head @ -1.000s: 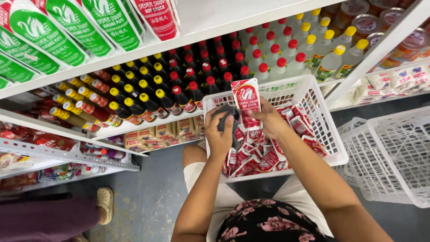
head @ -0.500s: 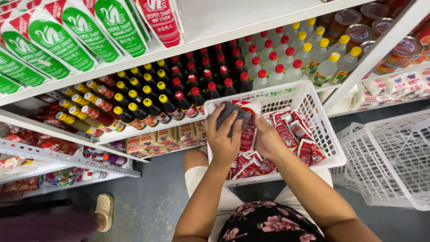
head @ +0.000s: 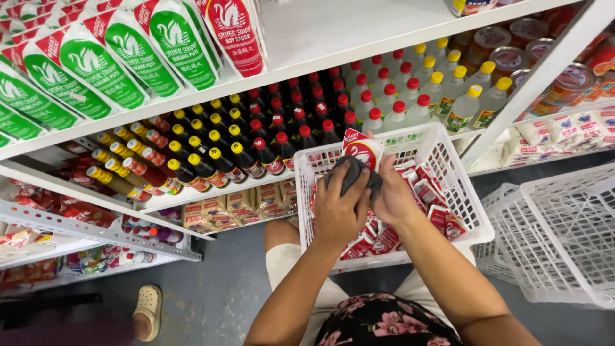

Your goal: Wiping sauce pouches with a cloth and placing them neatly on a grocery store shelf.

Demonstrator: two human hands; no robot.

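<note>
A white plastic basket (head: 462,211) rests on my lap, filled with several red and white sauce pouches (head: 435,195). My right hand (head: 392,192) holds one red and white pouch (head: 360,148) upright above the basket. My left hand (head: 338,208) presses a dark grey cloth (head: 353,174) against the front of that pouch. Both hands touch each other over the basket's middle.
White shelves ahead carry rows of dark bottles with red and yellow caps (head: 230,150), clear bottles (head: 442,96), and green and red pouches (head: 96,64) above. Empty white baskets (head: 557,237) stand on the floor at right. Another person's foot in a pale clog (head: 147,313) shows at lower left.
The pouch was lifted from the basket and raised a little. My left hand brought the dark cloth over its front; both hands closed together around it.
</note>
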